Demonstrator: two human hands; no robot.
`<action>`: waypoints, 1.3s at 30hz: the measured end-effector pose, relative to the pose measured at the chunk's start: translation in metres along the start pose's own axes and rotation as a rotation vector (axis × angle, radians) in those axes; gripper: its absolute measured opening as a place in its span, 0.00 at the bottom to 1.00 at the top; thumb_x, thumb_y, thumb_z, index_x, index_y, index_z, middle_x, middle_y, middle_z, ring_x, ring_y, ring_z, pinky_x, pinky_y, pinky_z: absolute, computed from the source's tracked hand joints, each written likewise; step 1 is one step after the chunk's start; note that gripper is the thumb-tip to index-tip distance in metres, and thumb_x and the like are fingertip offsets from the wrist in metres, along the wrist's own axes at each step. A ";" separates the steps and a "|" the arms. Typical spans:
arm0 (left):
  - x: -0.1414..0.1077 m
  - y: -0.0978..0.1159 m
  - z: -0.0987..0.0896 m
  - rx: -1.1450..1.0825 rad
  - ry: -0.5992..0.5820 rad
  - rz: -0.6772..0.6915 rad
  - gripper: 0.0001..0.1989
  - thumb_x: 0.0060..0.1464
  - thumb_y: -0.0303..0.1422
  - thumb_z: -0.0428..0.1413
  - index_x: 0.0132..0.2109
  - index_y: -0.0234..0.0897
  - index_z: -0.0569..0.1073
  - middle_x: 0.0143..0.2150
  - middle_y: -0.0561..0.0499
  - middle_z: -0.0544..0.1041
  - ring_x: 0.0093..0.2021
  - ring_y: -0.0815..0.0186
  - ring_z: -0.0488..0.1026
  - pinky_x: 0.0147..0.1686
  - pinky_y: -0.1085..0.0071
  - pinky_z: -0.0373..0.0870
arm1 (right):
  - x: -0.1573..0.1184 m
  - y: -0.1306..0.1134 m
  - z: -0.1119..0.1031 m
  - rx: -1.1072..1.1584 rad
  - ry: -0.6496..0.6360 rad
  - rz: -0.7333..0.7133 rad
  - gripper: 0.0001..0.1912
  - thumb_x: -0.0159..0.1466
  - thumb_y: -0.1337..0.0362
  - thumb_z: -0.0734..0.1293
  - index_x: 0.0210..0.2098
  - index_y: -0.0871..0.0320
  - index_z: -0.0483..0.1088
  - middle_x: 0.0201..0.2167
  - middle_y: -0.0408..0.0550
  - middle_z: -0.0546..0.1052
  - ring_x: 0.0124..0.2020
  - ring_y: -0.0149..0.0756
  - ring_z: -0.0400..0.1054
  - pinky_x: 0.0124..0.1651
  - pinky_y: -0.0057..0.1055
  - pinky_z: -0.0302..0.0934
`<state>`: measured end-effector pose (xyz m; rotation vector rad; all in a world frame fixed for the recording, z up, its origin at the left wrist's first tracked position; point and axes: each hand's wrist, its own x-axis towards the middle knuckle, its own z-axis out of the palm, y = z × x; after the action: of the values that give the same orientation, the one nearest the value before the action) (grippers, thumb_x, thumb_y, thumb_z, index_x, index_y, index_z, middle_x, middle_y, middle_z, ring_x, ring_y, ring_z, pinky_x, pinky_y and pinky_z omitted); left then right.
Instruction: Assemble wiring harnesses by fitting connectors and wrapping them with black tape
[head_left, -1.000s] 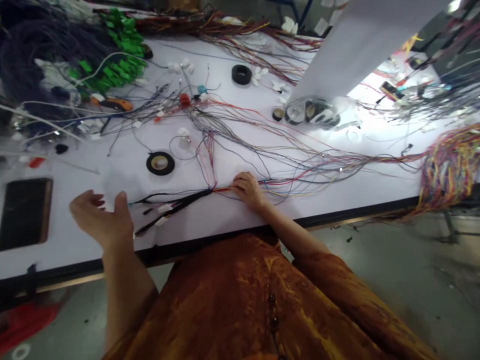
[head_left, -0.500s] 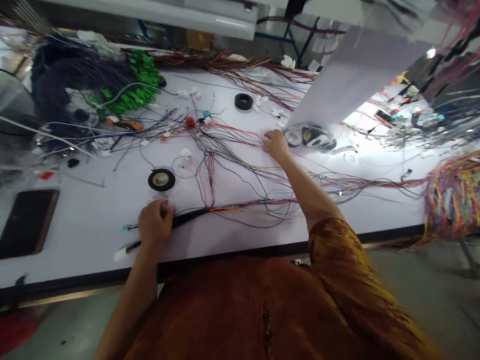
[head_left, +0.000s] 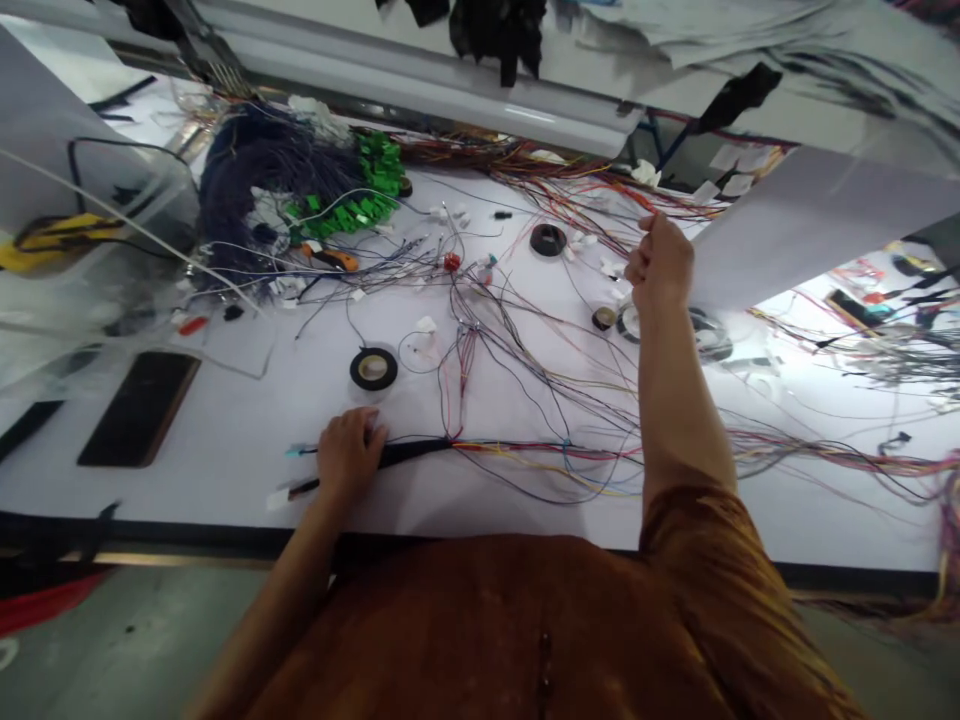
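Note:
My left hand [head_left: 351,455] rests near the front edge of the table, fingers curled round the black-taped end of a wire harness [head_left: 416,452]. Short ends with a white connector [head_left: 278,499] and a light-blue one poke out to its left. From the taped part, loose coloured wires [head_left: 517,449] fan out to the right. My right hand [head_left: 661,262] is raised farther back, its fingers closed at the end of some orange-red wire [head_left: 636,197]. Just above my left hand lies a roll of black tape [head_left: 360,376].
A dark phone [head_left: 139,408] lies at the left, below orange-handled cutters [head_left: 330,257]. Dark wires with green connectors [head_left: 381,165] are heaped behind. Another black tape roll [head_left: 548,240] is at centre back. A white panel [head_left: 810,225] slants down on the right.
My right hand has moved up and back from beside the clear-wrapped rolls and closed on the orange-red wire. My left hand stays on the harness. The view has shifted left.

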<state>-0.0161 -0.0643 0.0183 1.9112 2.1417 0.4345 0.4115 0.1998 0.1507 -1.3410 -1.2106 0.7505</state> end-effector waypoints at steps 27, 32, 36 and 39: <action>0.136 0.136 -0.085 -1.793 -0.052 -0.067 0.10 0.69 0.29 0.53 0.37 0.33 0.74 0.25 0.56 0.72 0.24 0.76 0.71 0.33 0.75 0.72 | -0.292 0.016 -0.015 -0.555 -0.736 0.054 0.19 0.70 0.57 0.58 0.33 0.57 0.77 0.22 0.44 0.75 0.25 0.34 0.68 0.32 0.30 0.59; 0.129 0.107 -0.120 -1.702 0.054 -0.085 0.19 0.74 0.33 0.41 0.41 0.32 0.74 0.31 0.50 0.79 0.30 0.67 0.78 0.38 0.66 0.74 | -0.283 0.021 -0.012 -0.440 -0.561 0.124 0.16 0.65 0.56 0.61 0.30 0.58 0.76 0.18 0.41 0.66 0.22 0.30 0.59 0.28 0.28 0.52; 0.124 0.089 -0.132 -1.608 0.280 -0.059 0.19 0.73 0.28 0.43 0.36 0.33 0.74 0.34 0.50 0.79 0.34 0.71 0.74 0.36 0.73 0.69 | -0.275 0.029 -0.007 -0.136 -0.431 0.328 0.15 0.64 0.53 0.65 0.32 0.58 0.75 0.15 0.35 0.56 0.18 0.26 0.47 0.22 0.26 0.43; 0.114 0.072 -0.129 -1.692 0.370 -0.025 0.12 0.70 0.30 0.49 0.38 0.34 0.74 0.37 0.52 0.77 0.36 0.72 0.72 0.37 0.74 0.69 | -0.268 0.028 -0.002 0.252 -0.358 0.475 0.16 0.57 0.50 0.73 0.30 0.57 0.71 0.17 0.32 0.54 0.17 0.22 0.41 0.19 0.23 0.39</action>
<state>-0.0110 0.0482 0.1668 0.7494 0.9670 1.8494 0.3469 -0.0483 0.0670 -1.3285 -1.0273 1.4825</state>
